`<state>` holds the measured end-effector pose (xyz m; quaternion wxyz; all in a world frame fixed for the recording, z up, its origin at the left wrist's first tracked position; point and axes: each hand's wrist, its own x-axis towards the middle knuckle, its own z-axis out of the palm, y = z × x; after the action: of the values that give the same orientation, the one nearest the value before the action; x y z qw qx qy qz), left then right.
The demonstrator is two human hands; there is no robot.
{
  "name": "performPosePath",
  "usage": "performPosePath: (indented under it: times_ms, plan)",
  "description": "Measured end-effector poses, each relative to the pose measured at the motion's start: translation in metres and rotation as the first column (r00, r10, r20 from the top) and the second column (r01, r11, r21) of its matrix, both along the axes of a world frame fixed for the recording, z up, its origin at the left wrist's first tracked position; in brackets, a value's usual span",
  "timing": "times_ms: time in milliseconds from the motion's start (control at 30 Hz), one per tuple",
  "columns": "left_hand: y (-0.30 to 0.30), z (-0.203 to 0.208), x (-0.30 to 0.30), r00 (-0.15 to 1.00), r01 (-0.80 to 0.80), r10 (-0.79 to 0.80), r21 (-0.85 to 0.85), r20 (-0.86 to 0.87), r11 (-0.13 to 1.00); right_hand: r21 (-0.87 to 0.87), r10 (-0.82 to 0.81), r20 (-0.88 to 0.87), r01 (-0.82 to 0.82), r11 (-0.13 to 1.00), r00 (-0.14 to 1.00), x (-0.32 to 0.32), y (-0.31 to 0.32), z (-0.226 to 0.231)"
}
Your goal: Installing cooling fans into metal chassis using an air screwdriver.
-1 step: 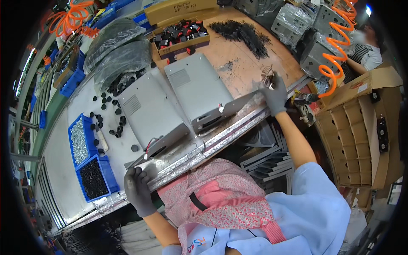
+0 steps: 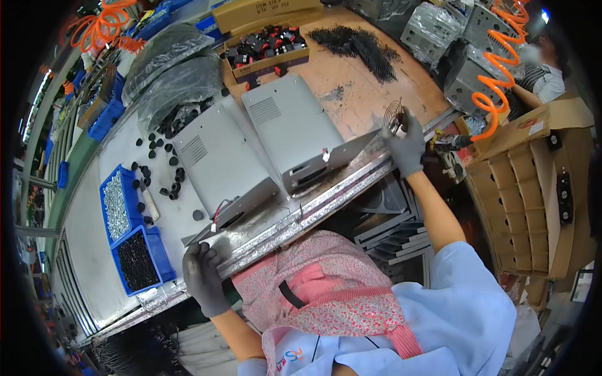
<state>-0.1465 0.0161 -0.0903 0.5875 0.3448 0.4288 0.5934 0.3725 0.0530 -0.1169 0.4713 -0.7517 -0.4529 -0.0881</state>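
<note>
Two grey sheet-metal housings (image 2: 224,164) (image 2: 290,122) lie side by side along the bench's near edge, each with a slotted vent patch. In my gloved right hand (image 2: 406,145), closed beyond the right housing's flange corner, is a round black wire fan guard (image 2: 393,113); its rings stick up past my fingers. My gloved left hand (image 2: 204,279) is at the left housing's near corner with fingers curled; what they grip, if anything, is hidden. A red and black wire with a white connector (image 2: 214,228) hangs from the left housing. Another small white connector (image 2: 325,154) shows on the right one.
Blue bins of silver screws (image 2: 116,207) and black screws (image 2: 138,263) stand at the left, beside scattered black caps (image 2: 177,182). A box of red-black parts (image 2: 269,55) and piled wire guards (image 2: 360,50) lie at the back. An orange coiled hose (image 2: 489,103) hangs right, above a divided carton (image 2: 520,207).
My right hand has shifted slightly toward me with the wire fan guard still in it. My left hand stays at the left housing's corner.
</note>
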Motion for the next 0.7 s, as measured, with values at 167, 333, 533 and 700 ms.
performPosePath:
  times_ms: [167, 333, 533, 700]
  plan:
    - [-0.004, 0.006, 0.006, 0.987, -0.011, 0.009, -0.011, -0.16, 1.0, -0.079, 0.323, 0.579, -0.343, 0.936, 0.748, -0.062, -0.051, 0.064]
    - [-0.008, 0.002, 0.013, 0.996, -0.042, 0.046, 0.045, -0.08, 0.998, -0.308, 0.579, 0.703, -0.557, 0.771, 0.413, -0.079, -0.043, 0.066]
    - [-0.034, 0.002, 0.036, 0.989, -0.135, 0.138, 0.059, -0.06, 0.989, -0.323, 0.56, 0.712, -0.512, 0.796, 0.424, -0.097, -0.038, 0.056]
    - [-0.043, 0.015, 0.058, 0.97, -0.047, 0.06, 0.062, -0.235, 0.997, -0.363, 0.591, 0.489, -0.466, 0.807, 0.642, -0.104, -0.059, 0.073]
